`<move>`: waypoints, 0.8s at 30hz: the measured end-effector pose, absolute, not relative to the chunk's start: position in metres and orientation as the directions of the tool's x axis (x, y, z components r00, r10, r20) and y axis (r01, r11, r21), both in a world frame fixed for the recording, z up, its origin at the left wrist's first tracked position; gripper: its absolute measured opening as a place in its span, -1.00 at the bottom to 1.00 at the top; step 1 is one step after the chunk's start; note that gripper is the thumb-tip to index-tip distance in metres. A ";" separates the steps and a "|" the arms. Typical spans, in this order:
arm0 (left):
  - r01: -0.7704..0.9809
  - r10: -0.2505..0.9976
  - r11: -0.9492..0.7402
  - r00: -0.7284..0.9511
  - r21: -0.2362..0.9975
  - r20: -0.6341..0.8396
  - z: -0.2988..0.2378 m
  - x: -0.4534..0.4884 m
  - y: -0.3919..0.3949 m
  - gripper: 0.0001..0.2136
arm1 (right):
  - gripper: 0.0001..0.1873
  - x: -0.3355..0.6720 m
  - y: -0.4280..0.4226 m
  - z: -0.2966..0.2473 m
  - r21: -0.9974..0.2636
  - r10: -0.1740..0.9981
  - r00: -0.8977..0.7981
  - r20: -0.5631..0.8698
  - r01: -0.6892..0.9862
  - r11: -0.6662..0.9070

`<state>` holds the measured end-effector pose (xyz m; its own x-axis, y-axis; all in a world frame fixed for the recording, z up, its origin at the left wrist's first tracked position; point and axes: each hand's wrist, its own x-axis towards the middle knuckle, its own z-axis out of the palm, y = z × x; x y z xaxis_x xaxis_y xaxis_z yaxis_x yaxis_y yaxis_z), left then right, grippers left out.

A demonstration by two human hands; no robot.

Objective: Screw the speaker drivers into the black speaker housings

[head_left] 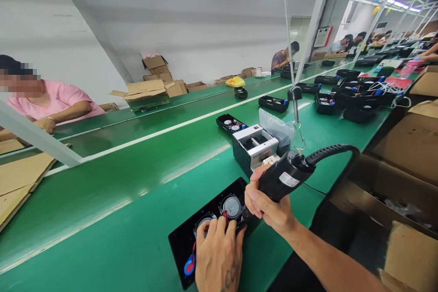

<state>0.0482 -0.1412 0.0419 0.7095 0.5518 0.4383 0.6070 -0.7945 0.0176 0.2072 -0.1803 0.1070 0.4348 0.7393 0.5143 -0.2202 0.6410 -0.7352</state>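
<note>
My right hand (268,205) is wrapped round a black electric screwdriver (282,175), which hangs by a metal hook from a cord. The screwdriver tilts down to the left, its tip at the right side of a black speaker housing (183,237); the bit itself is hidden. My left hand (219,248) lies over the housing with bent fingers, gripping its near side and covering part of the inside. Two round speaker drivers show there, the farther driver (232,206) in full. Red and black wires run between them, and a blue-wrapped part (189,265) sits at the lower left.
Beyond the screwdriver stands a screw feeder (255,148) beside a clear plastic bag (275,128). Several black housings (273,103) are spread along the green bench (130,219). A person in pink (65,100) works across the belt. Cardboard boxes (407,173) line my right.
</note>
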 end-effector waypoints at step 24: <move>0.593 0.575 -0.801 0.726 0.079 0.377 0.051 0.047 -0.134 -0.74 | -0.82 0.209 -0.190 0.106 -0.673 0.672 0.418 0.611 -0.172 0.719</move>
<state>0.0468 -0.1345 0.0506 0.7263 0.5750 0.3767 0.5932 -0.8011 0.0791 0.2090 -0.1900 0.1055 0.4183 0.6717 0.6114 -0.1719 0.7195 -0.6729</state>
